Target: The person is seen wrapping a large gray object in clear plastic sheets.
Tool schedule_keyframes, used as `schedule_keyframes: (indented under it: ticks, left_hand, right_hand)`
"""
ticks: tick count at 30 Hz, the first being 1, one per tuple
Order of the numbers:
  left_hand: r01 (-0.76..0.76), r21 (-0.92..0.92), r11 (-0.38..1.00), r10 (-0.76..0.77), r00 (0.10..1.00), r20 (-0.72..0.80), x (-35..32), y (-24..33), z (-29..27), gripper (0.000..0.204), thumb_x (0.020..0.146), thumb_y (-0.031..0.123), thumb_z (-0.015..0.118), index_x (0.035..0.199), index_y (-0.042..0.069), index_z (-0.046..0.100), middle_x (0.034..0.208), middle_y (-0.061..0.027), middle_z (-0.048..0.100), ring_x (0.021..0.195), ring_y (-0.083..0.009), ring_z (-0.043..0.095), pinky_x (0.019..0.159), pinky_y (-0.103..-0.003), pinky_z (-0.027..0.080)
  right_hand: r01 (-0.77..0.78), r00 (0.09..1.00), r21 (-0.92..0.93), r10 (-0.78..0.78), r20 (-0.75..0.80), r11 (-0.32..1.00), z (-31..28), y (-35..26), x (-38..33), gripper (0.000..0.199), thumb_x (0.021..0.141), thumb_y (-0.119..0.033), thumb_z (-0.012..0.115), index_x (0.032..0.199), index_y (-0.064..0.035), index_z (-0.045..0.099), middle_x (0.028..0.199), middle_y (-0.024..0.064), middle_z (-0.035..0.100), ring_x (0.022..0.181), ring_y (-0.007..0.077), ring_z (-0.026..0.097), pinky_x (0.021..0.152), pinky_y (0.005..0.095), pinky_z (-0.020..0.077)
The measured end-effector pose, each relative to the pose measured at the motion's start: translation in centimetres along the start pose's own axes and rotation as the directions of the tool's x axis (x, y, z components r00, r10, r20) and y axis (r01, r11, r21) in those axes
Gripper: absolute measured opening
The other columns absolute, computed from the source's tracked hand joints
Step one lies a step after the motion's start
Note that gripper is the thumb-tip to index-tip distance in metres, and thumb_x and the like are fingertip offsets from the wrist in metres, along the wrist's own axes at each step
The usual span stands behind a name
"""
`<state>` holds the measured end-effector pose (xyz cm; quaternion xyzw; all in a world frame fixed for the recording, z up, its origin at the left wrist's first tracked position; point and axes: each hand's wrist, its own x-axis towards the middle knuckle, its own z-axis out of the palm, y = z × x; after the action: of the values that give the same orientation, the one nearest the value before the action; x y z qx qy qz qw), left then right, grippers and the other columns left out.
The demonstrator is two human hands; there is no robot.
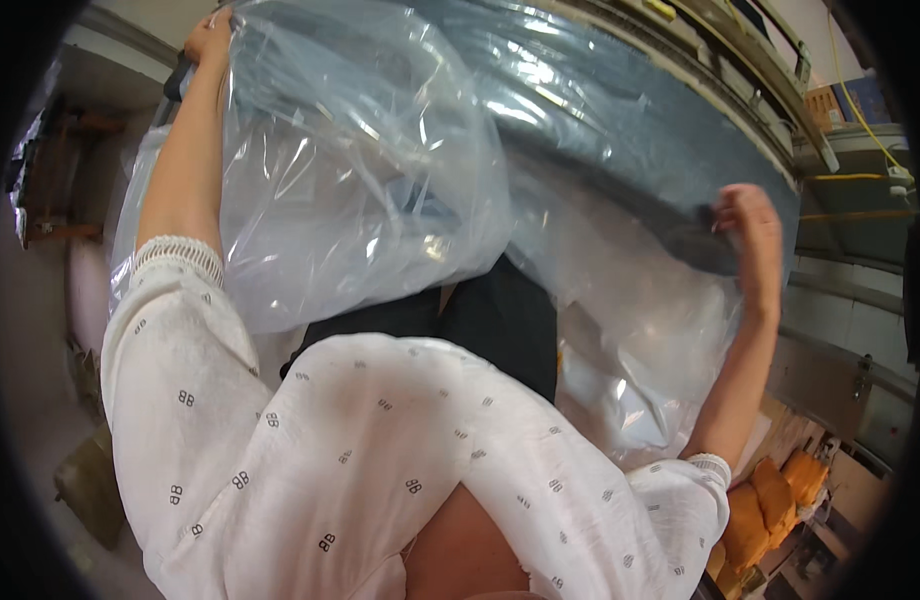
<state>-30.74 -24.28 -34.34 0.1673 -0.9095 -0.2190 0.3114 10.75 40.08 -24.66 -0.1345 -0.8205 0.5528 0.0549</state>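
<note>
A large clear plastic sheet or bag [360, 170] hangs in folds between my arms and down over my legs. At the far left, my left hand [210, 38] is closed on its upper edge, arm stretched out. Under the film on the right lies a dark grey surface [670, 130], with a darker band [630, 195] along its near side. My right hand [752, 212] is held over the right end of that band with its fingers curled in. A small dark bit shows at the fingertips; what they hold, if anything, is hard to make out.
Metal rails [750, 75] run along the far edge of the work surface. A yellow cord [850, 90] hangs at the upper right. Orange-yellow bundles [770, 500] lie at the lower right. Dark shelving [70, 180] stands at the left.
</note>
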Motion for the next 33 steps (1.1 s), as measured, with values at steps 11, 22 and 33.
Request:
schedule_keyframes:
  ticks: [11, 22, 33]
  left_hand:
    - [-0.010, -0.415, 0.910, -0.030, 0.996, -0.090, -1.6, 2.6, 0.9, 0.036, 0.068, 0.040, 0.070, 0.085, 0.009, 0.071, 0.077, -0.0132, 0.068, 0.075, -0.0263, 0.064, 0.071, -0.034, 0.048]
    - [-0.090, -0.752, 0.653, 0.330, 0.928, 0.175, -2.6, 3.5, 1.3, 0.030, 0.079, 0.026, 0.067, 0.098, 0.002, 0.066, 0.085, -0.0060, 0.065, 0.073, -0.0134, 0.058, 0.069, -0.027, 0.046]
    - [-0.229, -0.606, 0.761, 0.396, 0.905, 0.156, -1.7, 3.6, 1.6, 0.023, 0.082, 0.022, 0.064, 0.093, 0.002, 0.065, 0.080, -0.0024, 0.062, 0.070, -0.0099, 0.053, 0.065, -0.025, 0.044]
  right_hand:
    - [0.439, 0.874, 0.220, -0.471, 0.119, 0.871, 24.3, -2.0, -7.5, 0.013, 0.079, -0.002, 0.057, 0.091, -0.0014, 0.059, 0.084, 0.0085, 0.061, 0.080, 0.0206, 0.058, 0.073, 0.0320, 0.0453]
    - [0.542, 0.327, -0.014, -0.226, -0.918, 0.840, 14.4, -14.4, -8.8, 0.027, 0.092, -0.031, 0.045, 0.099, -0.0042, 0.047, 0.103, 0.0090, 0.051, 0.094, 0.0186, 0.051, 0.083, 0.0333, 0.0435]
    - [-0.078, 0.081, -0.487, -0.481, -0.873, 0.870, -16.5, -1.9, -24.2, 0.045, 0.095, -0.035, 0.038, 0.124, -0.0010, 0.040, 0.128, 0.0103, 0.042, 0.114, 0.0212, 0.045, 0.095, 0.0336, 0.0391]
